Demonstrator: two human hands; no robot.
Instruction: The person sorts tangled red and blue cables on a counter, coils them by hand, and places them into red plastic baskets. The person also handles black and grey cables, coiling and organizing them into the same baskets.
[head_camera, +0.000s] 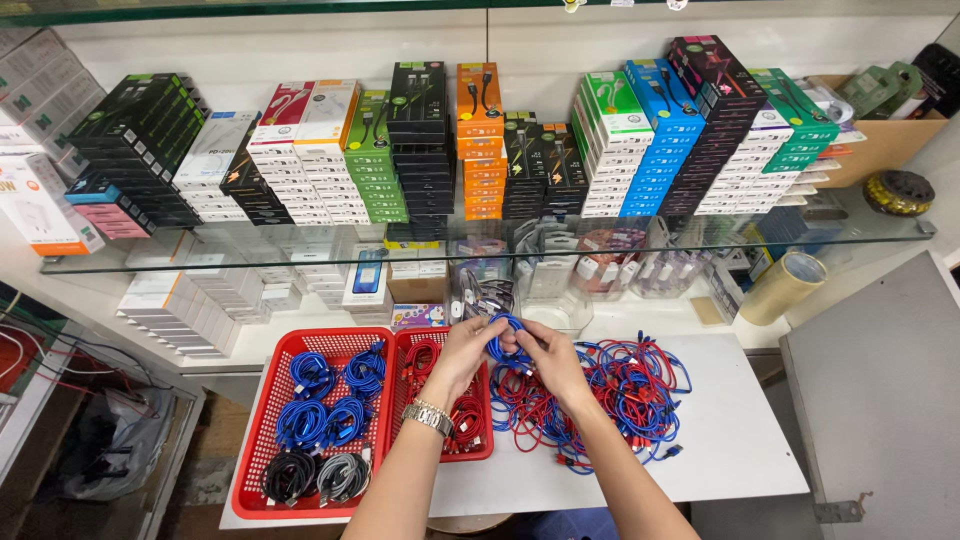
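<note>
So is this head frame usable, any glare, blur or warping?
Head view: evenly lit and sharp on both hands, left, right, and the blue cable; glass shelf reflects faintly; wide-lens bowing tilts the boxes outward at the edges.

A single head-worn camera looks steeply down from close above the person's own fingers (505, 345). It faces forward: the white table (740, 440) lies beneath the fingers, and stacked shelves (480, 232) rise beyond them.

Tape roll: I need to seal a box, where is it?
In the head view the tape roll lies on the white shelf at far right, under the glass shelf, right of the cable pile.
</note>
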